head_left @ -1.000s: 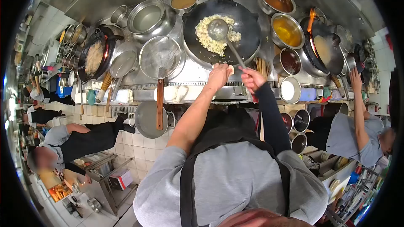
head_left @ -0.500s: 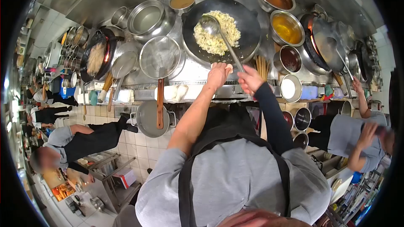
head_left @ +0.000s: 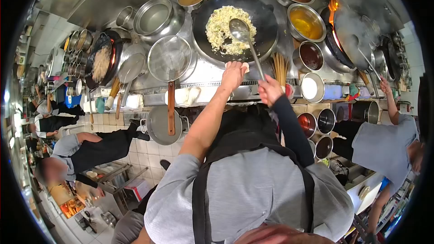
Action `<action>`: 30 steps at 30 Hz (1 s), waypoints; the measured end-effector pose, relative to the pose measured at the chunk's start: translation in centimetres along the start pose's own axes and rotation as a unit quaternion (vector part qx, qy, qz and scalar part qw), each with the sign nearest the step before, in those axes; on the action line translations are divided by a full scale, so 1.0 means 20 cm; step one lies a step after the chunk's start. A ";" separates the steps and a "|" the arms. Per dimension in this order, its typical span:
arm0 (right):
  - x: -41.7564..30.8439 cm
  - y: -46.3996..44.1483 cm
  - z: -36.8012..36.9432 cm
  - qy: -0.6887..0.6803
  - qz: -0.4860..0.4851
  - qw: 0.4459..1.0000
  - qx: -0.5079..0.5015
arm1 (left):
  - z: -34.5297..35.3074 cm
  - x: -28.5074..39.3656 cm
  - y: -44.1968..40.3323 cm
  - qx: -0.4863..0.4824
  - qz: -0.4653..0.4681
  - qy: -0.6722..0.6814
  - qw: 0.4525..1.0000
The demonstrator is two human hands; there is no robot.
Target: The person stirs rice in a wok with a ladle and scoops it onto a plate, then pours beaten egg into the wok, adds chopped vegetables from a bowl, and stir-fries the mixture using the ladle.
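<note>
A black wok (head_left: 264, 22) holds yellow-white fried rice (head_left: 221, 25). My left hand (head_left: 233, 76) is closed on a pale cloth (head_left: 244, 67) at the wok's near rim; the cloth hides the part of the rim beneath it. The fingers of my right hand (head_left: 270, 89) are wrapped round the handle of a metal ladle (head_left: 239, 30). Its bowl rests on the right part of the rice, and the handle slants down over the near rim. Just right of the ladle handle stands a bamboo brush (head_left: 280, 70).
Left of the wok are a wire strainer (head_left: 170, 58) and a large steel pot (head_left: 153, 17). Bowls of yellow oil (head_left: 307, 22) and dark sauce (head_left: 311, 57) stand to the right. A co-worker (head_left: 384, 144) works at a flaming wok on the far right; another person (head_left: 97, 147) is at left.
The ladle has swung from the left side of the rice to the right, and my right hand has dropped slightly. The co-worker at right has lowered a raised hand.
</note>
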State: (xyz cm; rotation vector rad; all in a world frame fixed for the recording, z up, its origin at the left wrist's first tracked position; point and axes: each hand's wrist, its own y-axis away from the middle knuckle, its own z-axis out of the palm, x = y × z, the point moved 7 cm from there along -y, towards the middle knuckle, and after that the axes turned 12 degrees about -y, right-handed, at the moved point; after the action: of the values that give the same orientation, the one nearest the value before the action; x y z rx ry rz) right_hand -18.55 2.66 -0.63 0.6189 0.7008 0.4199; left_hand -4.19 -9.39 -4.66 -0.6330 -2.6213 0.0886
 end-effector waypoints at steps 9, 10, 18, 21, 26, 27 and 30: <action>-0.08 0.11 -0.15 0.028 -0.032 0.999 -0.005 | 0.06 -0.03 -0.02 -0.018 0.019 -0.006 1.000; -0.10 0.23 -0.14 -0.010 0.021 0.999 -0.042 | 0.01 0.00 -0.01 -0.002 -0.010 0.020 1.000; -0.39 -0.20 0.06 0.030 -0.028 0.998 -0.043 | 0.00 -0.01 -0.02 -0.008 -0.003 0.014 1.000; -0.36 -0.52 -0.10 -0.177 0.140 0.967 -0.120 | 0.01 -0.02 -0.01 -0.020 0.008 0.008 1.000; -0.36 -0.30 0.17 0.268 -0.090 0.959 0.006 | 0.01 -0.04 -0.02 -0.016 0.009 0.004 1.000; -0.33 -0.28 0.16 0.119 -0.017 0.993 -0.020 | 0.00 -0.04 -0.04 -0.014 0.010 0.002 1.000; -0.23 -0.50 -0.03 0.027 0.029 0.998 -0.048 | -0.05 0.00 0.06 -0.012 0.019 -0.005 1.000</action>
State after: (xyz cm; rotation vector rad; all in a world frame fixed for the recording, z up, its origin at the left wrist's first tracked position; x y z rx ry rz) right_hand -20.70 -7.15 -5.43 0.5390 0.7113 0.5225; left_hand -3.26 -8.44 -3.96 -0.6932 -2.6235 0.0730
